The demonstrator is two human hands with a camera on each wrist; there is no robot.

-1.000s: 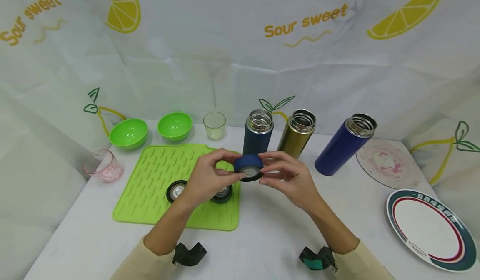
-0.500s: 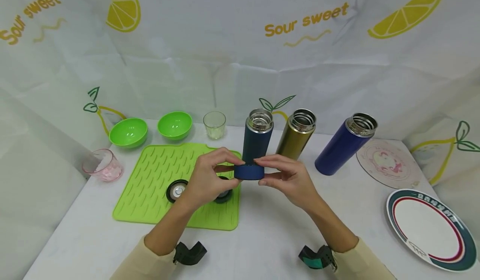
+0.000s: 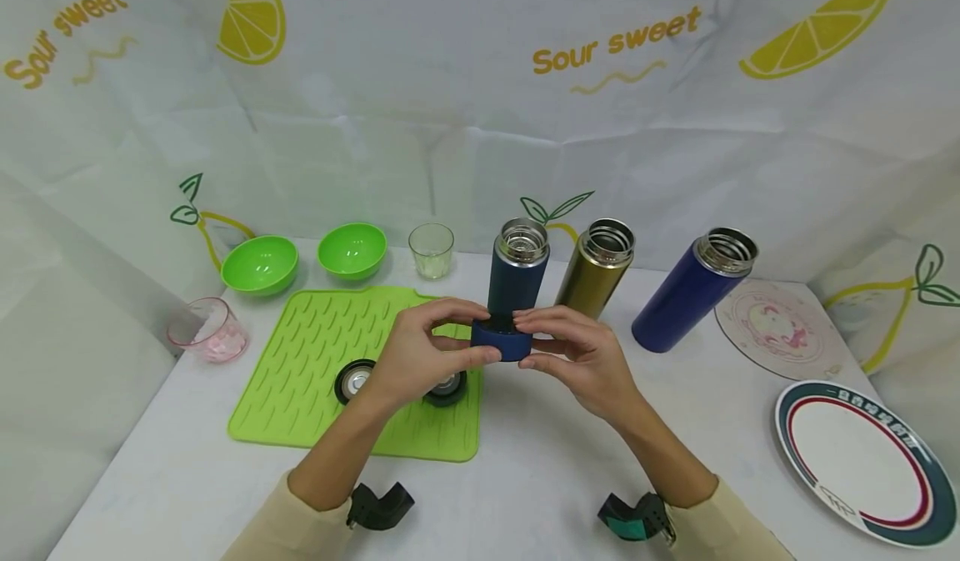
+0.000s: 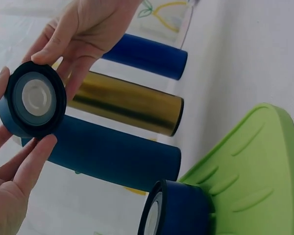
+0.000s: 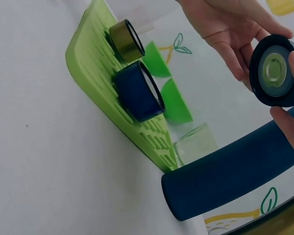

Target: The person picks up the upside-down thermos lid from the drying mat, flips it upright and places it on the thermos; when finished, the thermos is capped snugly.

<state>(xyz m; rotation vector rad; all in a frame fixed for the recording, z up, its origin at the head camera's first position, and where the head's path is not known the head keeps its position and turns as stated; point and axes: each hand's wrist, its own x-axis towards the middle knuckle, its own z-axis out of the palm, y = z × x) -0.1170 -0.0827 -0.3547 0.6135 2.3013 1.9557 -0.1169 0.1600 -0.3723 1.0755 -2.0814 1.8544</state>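
Note:
A dark blue bottle lid (image 3: 501,344) is held up in front of the bottles, its blue side wall toward the head camera. My left hand (image 3: 420,348) pinches its left side between thumb and fingers, and my right hand (image 3: 581,353) pinches the right side. Both wrist views show a pale round disc inside the lid's dark rim. Just behind the hands stands a dark teal bottle (image 3: 517,282) without a lid. Further right are a gold bottle (image 3: 592,277) and a blue bottle (image 3: 682,298), both open-topped. A gold lid (image 5: 125,41) and another blue lid (image 5: 137,93) rest on the green mat (image 3: 300,411).
Two green bowls (image 3: 260,267) and a clear glass (image 3: 432,252) line the back. At far left sits a pinkish glass (image 3: 210,332). To the right lie a round pink-patterned mat (image 3: 772,328) and a white plate (image 3: 855,461) with a dark green rim.
The lid has turned between my hands: its pale disc faced the head camera a second ago, and now its blue side wall does. Both hands keep their hold in nearly the same place.

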